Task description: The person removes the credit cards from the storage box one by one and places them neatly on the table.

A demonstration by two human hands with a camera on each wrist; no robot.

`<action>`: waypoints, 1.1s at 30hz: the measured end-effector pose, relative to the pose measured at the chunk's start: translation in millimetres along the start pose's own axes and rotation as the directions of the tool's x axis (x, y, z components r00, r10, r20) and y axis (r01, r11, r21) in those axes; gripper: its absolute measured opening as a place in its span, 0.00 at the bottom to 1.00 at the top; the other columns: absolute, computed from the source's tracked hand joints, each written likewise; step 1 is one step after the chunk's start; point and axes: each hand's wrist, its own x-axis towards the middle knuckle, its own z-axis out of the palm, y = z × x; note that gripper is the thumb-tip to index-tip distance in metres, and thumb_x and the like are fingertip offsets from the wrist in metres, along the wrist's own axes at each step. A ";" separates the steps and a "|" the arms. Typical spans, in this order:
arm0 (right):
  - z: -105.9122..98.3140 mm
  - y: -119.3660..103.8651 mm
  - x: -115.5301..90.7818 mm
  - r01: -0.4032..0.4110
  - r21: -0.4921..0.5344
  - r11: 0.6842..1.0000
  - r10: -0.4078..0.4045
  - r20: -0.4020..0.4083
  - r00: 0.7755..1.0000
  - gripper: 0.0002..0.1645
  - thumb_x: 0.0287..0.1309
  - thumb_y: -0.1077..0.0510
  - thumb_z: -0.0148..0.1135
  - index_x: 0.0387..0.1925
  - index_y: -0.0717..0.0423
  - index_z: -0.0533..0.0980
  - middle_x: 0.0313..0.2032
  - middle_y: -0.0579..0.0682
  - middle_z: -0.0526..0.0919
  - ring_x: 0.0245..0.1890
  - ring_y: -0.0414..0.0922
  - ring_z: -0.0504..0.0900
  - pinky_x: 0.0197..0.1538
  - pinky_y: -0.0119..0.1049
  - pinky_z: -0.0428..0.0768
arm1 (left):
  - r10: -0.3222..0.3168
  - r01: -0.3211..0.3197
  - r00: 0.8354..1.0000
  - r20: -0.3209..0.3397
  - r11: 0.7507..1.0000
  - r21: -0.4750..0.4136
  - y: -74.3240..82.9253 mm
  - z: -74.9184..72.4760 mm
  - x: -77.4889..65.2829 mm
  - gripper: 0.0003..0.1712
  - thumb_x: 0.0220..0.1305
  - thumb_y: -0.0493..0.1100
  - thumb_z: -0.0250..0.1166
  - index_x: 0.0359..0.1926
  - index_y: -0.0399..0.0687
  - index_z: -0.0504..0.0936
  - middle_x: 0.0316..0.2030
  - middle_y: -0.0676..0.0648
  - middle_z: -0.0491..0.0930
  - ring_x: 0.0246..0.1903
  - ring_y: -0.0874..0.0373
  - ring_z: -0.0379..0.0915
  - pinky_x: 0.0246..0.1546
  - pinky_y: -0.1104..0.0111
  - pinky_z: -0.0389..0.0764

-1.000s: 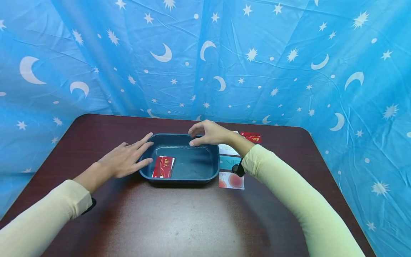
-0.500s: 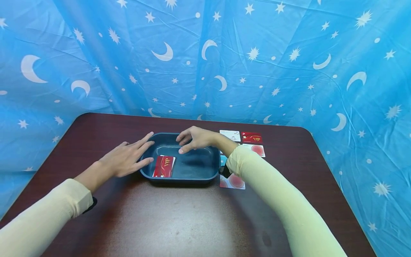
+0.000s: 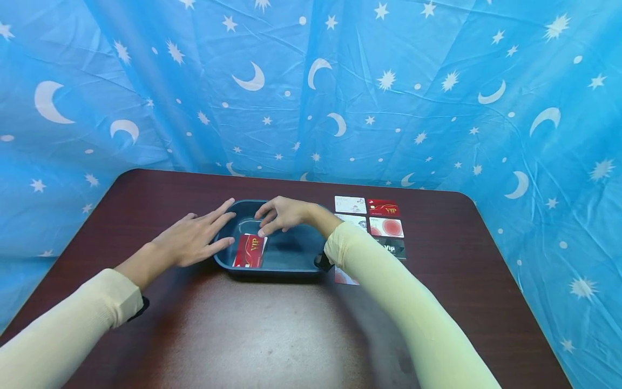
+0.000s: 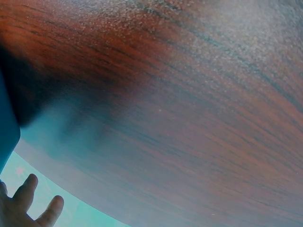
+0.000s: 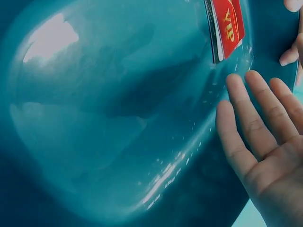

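A dark blue rectangular tray (image 3: 291, 269) stands on the table, and a small stack of cards with a red VIP card (image 3: 250, 250) on top lies in its left part. My left hand (image 3: 193, 240) is spread at the tray's left rim, fingers nearly straight. Over the tray reaches my right hand (image 3: 284, 215), thumb and fingers loosely bent beside the stack, nothing between them. In the right wrist view the right hand (image 5: 270, 127) has its fingers extended near the red VIP card (image 5: 229, 26). The left wrist view shows only some fingers (image 4: 29, 191) at its lower corner.
Right of the tray several cards lie in rows: a white card (image 3: 350, 205), a red VIP card (image 3: 383, 207), a white card with a red circle (image 3: 386, 227) and a black VIP card (image 3: 393, 247). My right forearm partly covers others. A starry blue curtain (image 3: 311, 97) hangs behind the table.
My right hand has moved left across the tray, from its far rim to beside the card stack. Its forearm has uncovered more cards on the right. The left hand stays at the rim.
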 end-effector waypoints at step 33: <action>11.7 -14.9 19.3 -0.149 -0.068 0.986 0.156 0.112 0.981 0.33 0.65 0.54 0.65 0.69 0.54 0.68 0.62 0.52 0.77 0.59 0.45 0.75 0.61 0.46 0.76 | 0.010 -0.010 1.000 -0.005 1.000 -0.014 -0.1 0.6 0.4 0.42 0.71 0.64 0.52 0.74 0.40 0.61 0.77 0.38 0.47 0.57 0.41 0.77 0.57 0.36 0.70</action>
